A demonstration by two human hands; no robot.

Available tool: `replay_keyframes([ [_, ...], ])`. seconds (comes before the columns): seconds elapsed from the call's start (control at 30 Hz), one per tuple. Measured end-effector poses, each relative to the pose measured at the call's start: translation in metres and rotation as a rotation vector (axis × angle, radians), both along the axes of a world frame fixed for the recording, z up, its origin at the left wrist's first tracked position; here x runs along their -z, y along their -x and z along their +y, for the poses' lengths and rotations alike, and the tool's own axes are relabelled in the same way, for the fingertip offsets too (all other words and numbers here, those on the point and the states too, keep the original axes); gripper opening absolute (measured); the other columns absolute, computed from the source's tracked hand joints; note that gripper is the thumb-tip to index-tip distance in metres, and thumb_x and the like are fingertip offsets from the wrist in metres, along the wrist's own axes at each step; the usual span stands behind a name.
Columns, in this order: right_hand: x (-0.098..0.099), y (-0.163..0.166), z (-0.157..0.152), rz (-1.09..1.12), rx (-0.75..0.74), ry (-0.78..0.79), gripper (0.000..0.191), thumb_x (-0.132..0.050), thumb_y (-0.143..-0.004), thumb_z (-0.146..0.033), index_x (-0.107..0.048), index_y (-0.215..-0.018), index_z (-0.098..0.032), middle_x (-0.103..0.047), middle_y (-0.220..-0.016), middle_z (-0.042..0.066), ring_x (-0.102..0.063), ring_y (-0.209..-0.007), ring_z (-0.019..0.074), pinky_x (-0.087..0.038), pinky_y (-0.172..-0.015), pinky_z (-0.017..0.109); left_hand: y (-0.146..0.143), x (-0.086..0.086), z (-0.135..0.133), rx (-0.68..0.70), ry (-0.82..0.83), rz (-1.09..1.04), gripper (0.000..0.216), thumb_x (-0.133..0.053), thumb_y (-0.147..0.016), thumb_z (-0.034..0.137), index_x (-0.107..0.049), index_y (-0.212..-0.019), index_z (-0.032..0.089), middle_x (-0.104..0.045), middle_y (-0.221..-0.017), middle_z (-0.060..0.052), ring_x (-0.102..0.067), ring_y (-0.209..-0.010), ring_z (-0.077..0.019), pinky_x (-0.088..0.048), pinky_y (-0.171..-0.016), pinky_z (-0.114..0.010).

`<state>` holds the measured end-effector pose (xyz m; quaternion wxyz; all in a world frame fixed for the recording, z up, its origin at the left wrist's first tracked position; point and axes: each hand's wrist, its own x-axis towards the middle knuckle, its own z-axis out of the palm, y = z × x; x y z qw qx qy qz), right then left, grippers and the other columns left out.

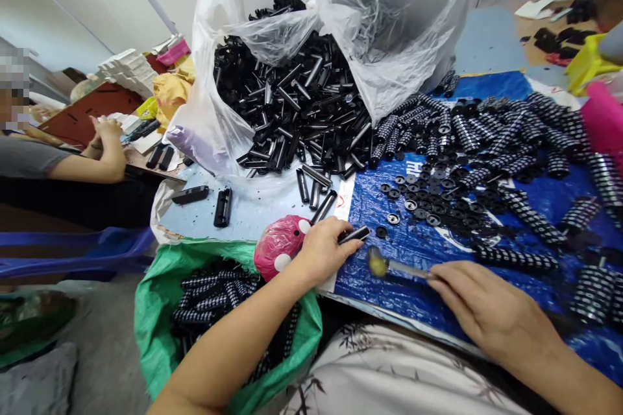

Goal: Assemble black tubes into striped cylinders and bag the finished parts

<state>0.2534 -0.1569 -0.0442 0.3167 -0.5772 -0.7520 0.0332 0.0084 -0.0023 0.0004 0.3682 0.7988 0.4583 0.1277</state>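
My left hand (325,248) is closed around a short black tube (354,234), pressing it down on the blue tarp (418,253). My right hand (479,301) grips the handle of a small hammer (384,266), whose yellowish head hovers just right of the tube's end. A single black washer (381,231) lies beside the tube tip. More loose washers (423,198) are scattered a little further back on the tarp.
A clear plastic bag (389,26) spills a heap of black tubes (302,110) at the back. Stacked ring columns (516,142) cover the right of the tarp. A green bag (160,337) of finished pieces hangs at my left. A pink toy (280,243) sits by my wrist. Another person's arm (82,165) rests at far left.
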Motion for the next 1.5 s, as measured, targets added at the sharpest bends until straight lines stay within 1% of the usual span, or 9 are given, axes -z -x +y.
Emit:
replay_keyframes([
  [0.17, -0.023, 0.010, 0.024, 0.133, 0.120, -0.161, 0.023, -0.053, -0.098, -0.020, -0.062, -0.118, -0.024, -0.070, -0.094, 0.005, -0.068, -0.079, 0.0188, -0.055, -0.075, 0.032, 0.002, 0.001, 0.010, 0.086, 0.204, 0.035, 0.029, -0.078, -0.076, 0.043, -0.073, -0.085, 0.017, -0.055, -0.066, 0.003, -0.046, -0.062, -0.0135, -0.033, -0.058, -0.026],
  [0.33, -0.026, 0.020, 0.037, -0.086, 0.064, -0.011, 0.019, -0.053, -0.099, -0.028, -0.068, -0.110, -0.024, -0.073, -0.091, 0.005, -0.069, -0.072, 0.0194, -0.054, -0.065, 0.032, -0.001, 0.006, 0.011, 0.064, 0.238, -0.021, 0.028, -0.079, -0.074, 0.042, -0.071, -0.085, 0.017, -0.051, -0.063, 0.005, -0.043, -0.059, -0.0120, -0.030, -0.055, -0.025],
  [0.53, -0.044, 0.031, 0.032, 0.137, -0.103, -0.148, 0.036, -0.053, -0.096, -0.018, -0.060, -0.130, -0.028, -0.074, -0.100, 0.005, -0.072, -0.084, 0.0206, -0.057, -0.077, 0.032, -0.003, 0.009, 0.026, 0.122, 0.237, 0.010, 0.031, -0.086, -0.064, 0.038, -0.064, -0.072, 0.018, -0.051, -0.060, 0.005, -0.043, -0.058, -0.0120, -0.031, -0.057, -0.026],
  [0.8, -0.021, 0.042, 0.024, -0.021, -0.261, -0.004, 0.018, -0.057, -0.097, -0.025, -0.070, -0.109, -0.021, -0.071, -0.082, 0.004, -0.067, -0.069, 0.0161, -0.054, -0.064, 0.028, -0.016, 0.006, 0.027, 0.160, 0.209, 0.127, 0.034, -0.085, -0.063, 0.036, -0.055, -0.067, 0.020, -0.048, -0.059, 0.007, -0.042, -0.057, -0.0118, -0.028, -0.055, -0.026],
  [0.97, -0.014, 0.012, 0.015, -0.004, -0.290, -0.029, 0.018, -0.063, -0.094, -0.025, -0.070, -0.110, -0.021, -0.073, -0.092, 0.006, -0.069, -0.077, 0.0171, -0.057, -0.071, 0.030, 0.025, -0.040, 0.028, 0.252, 0.241, 0.098, 0.017, -0.079, -0.066, 0.024, -0.064, -0.069, 0.020, -0.054, -0.061, 0.004, -0.044, -0.055, -0.0119, -0.030, -0.052, -0.026],
  [1.13, 0.003, -0.014, 0.006, -0.012, -0.166, 0.003, 0.014, -0.063, -0.094, -0.032, -0.072, -0.102, -0.024, -0.071, -0.096, 0.006, -0.069, -0.081, 0.0189, -0.058, -0.074, 0.032, 0.105, -0.101, 0.040, 0.312, 0.640, 0.063, 0.032, -0.089, -0.056, 0.037, -0.079, -0.082, 0.023, -0.066, -0.064, -0.001, -0.057, -0.058, -0.0161, -0.044, -0.054, -0.027],
  [1.3, -0.001, -0.013, 0.010, -0.007, -0.200, 0.083, 0.016, -0.065, -0.093, -0.036, -0.073, -0.100, -0.025, -0.072, -0.095, 0.006, -0.069, -0.083, 0.0194, -0.059, -0.074, 0.032, 0.079, -0.083, 0.037, -0.045, 0.054, 0.077, 0.030, -0.063, -0.086, 0.046, -0.073, -0.092, 0.019, -0.072, -0.086, -0.006, -0.063, -0.079, -0.0192, -0.051, -0.074, -0.032],
  [1.4, -0.013, -0.015, 0.017, -0.008, -0.218, 0.119, 0.019, -0.065, -0.093, -0.036, -0.073, -0.107, -0.025, -0.074, -0.094, 0.006, -0.070, -0.084, 0.0196, -0.059, -0.077, 0.034, 0.034, -0.052, 0.040, -0.060, -0.358, 0.402, 0.027, -0.055, -0.093, 0.038, -0.070, -0.097, 0.016, -0.067, -0.101, -0.011, -0.060, -0.098, -0.0251, -0.048, -0.089, -0.038],
  [1.5, -0.020, -0.035, 0.029, -0.027, -0.069, 0.096, 0.021, -0.059, -0.096, -0.036, -0.072, -0.108, -0.025, -0.076, -0.094, 0.004, -0.072, -0.082, 0.0193, -0.058, -0.077, 0.033, 0.007, -0.029, 0.051, 0.018, -0.460, 0.665, 0.024, -0.054, -0.093, 0.032, -0.070, -0.093, 0.015, -0.063, -0.108, -0.015, -0.056, -0.108, -0.0308, -0.046, -0.092, -0.041],
])
